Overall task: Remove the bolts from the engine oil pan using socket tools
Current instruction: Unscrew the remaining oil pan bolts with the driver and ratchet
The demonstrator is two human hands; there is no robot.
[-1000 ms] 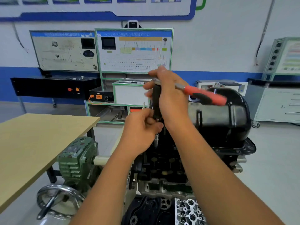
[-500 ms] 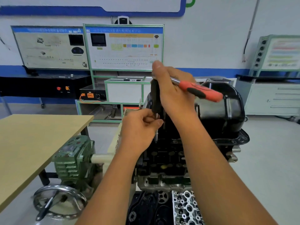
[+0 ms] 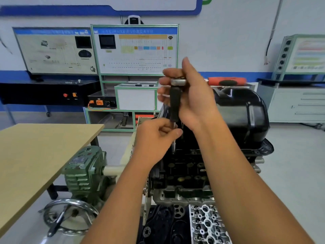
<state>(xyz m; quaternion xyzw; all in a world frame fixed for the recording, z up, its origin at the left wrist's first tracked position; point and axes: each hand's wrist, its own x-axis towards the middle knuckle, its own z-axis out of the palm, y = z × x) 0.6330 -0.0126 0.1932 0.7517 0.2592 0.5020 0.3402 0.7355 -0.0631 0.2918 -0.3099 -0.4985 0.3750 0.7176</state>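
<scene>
Head view: right hand [image 3: 195, 95] grips the ratchet [image 3: 177, 81], handle now level instead of drooping; left hand [image 3: 156, 136] still pinches the socket extension [image 3: 174, 136].

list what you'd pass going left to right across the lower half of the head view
wooden table → handwheel → green gearbox → left hand → black oil pan

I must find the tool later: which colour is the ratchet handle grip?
Orange-red with a dark inset, the ratchet handle grip shows in the head view.
</scene>
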